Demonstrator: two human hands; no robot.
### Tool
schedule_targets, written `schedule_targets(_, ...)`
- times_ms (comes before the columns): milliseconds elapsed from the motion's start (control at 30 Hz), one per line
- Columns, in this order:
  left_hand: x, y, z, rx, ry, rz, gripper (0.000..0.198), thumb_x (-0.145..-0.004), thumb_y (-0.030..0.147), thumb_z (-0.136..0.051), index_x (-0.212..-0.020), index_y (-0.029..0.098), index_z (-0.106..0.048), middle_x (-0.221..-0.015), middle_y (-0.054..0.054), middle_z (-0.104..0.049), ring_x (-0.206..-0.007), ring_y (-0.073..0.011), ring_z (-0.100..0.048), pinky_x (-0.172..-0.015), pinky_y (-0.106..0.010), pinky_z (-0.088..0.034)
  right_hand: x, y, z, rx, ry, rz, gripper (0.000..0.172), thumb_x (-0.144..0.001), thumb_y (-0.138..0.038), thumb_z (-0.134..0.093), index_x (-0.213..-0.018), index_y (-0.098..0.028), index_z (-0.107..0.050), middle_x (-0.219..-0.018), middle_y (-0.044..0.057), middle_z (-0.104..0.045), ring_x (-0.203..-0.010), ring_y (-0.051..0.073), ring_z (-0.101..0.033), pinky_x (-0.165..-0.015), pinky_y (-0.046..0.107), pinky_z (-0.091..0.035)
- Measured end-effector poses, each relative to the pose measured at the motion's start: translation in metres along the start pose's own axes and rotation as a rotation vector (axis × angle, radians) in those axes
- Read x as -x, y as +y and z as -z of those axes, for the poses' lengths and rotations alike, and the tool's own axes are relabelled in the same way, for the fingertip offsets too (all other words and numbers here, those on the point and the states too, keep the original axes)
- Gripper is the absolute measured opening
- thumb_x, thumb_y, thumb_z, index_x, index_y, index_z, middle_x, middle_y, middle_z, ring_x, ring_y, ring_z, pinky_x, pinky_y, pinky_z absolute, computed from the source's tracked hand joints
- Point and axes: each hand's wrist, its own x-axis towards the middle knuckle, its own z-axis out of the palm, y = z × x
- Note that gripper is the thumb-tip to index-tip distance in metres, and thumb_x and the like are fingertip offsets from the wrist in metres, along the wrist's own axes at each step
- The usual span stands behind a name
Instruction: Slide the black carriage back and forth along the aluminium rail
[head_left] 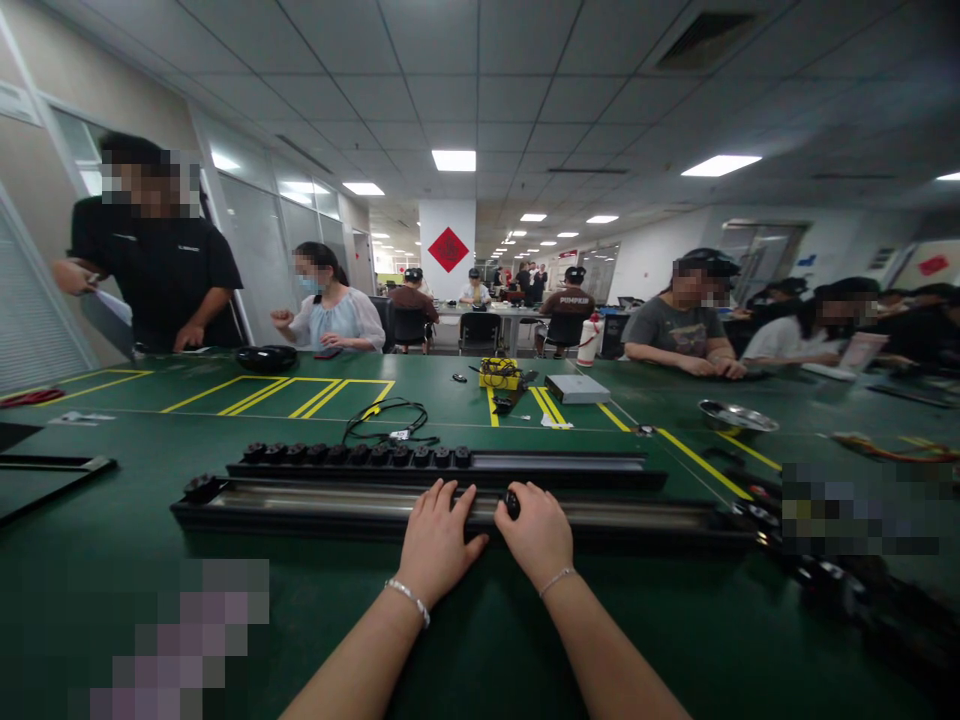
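A long black track with a metallic channel (315, 497) lies crosswise before me on the green table. My left hand (436, 540) rests over its middle, palm down with fingers spread. Just to the right, my right hand (536, 530) curls its fingers around a small black knob-like part (512, 503), held at the track's channel. Whether that part touches the channel I cannot tell. Another black part (201, 487) sits at the track's left end. Behind it, a second black track (562, 462) carries a row of several black knob-like parts (401, 456) on its left half.
Beyond the tracks lie a looped black cable (390, 408), a yellow object with wires (499, 374) and a grey box (577, 389). A metal bowl (739, 415) stands at right, above blurred dark parts (825, 575). Several people sit or stand around the table.
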Motion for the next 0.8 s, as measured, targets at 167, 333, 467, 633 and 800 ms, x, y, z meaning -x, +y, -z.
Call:
schedule_targets(167,-0.0001,0.001,0.0021,0.0,-0.009,0.005,0.063,-0.073,0.049,-0.056,-0.129,0.026,-0.04,-0.132,-0.008,-0.045,-0.127,-0.0261,-0.032,-0.103,-0.04,-0.026,-0.0003,0.0004,-0.0013,0.008,0.014,0.001,0.029,-0.075,-0.028,-0.046,-0.096,-0.017,-0.064,-0.097,0.008,-0.066,-0.104,0.021,-0.054,-0.095,0.031,-0.033)
schedule_targets(333,0.0001,0.0014,0.0033,0.004,-0.007,0.005,0.063,-0.072,0.048,-0.057,-0.129,0.026,-0.041,-0.132,-0.008,-0.046,-0.127,-0.0259,-0.032,-0.103,-0.04,-0.026,-0.0006,-0.0006,0.0007,0.011,0.018,-0.005,0.027,-0.075,-0.027,-0.046,-0.093,-0.018,-0.065,-0.096,0.008,-0.066,-0.102,0.021,-0.054,-0.091,0.03,-0.035)
schedule_targets(467,0.0001,0.0004,0.0009,0.003,0.006,0.002,0.064,-0.072,0.048,-0.058,-0.129,0.026,-0.041,-0.132,-0.008,-0.046,-0.127,-0.026,-0.032,-0.103,-0.04,-0.026,-0.0003,-0.0005,0.0006,0.012,0.017,-0.013,0.028,-0.076,-0.027,-0.045,-0.093,-0.018,-0.065,-0.097,0.009,-0.066,-0.102,0.02,-0.055,-0.091,0.029,-0.036)
schedule_targets(633,-0.0005,0.001,0.0006,0.005,0.019,0.01,0.062,-0.072,0.051,-0.057,-0.128,0.027,-0.043,-0.131,-0.008,-0.047,-0.126,-0.026,-0.034,-0.102,-0.04,-0.027,0.0012,0.0013,-0.0014,0.02,0.033,-0.022,0.027,-0.075,-0.028,-0.048,-0.094,-0.02,-0.065,-0.106,0.007,-0.064,-0.11,0.024,-0.05,-0.098,0.04,-0.028)
schedule_targets(800,-0.001,0.0025,0.0024,0.009,0.027,0.026,0.057,-0.077,0.055,-0.048,-0.126,0.027,-0.045,-0.129,-0.008,-0.049,-0.125,-0.0257,-0.035,-0.102,-0.041,-0.029,0.0025,0.0008,0.0011,0.011,0.036,-0.044,0.028,-0.075,-0.03,-0.048,-0.095,-0.021,-0.065,-0.108,0.006,-0.064,-0.11,0.025,-0.05,-0.1,0.044,-0.023)
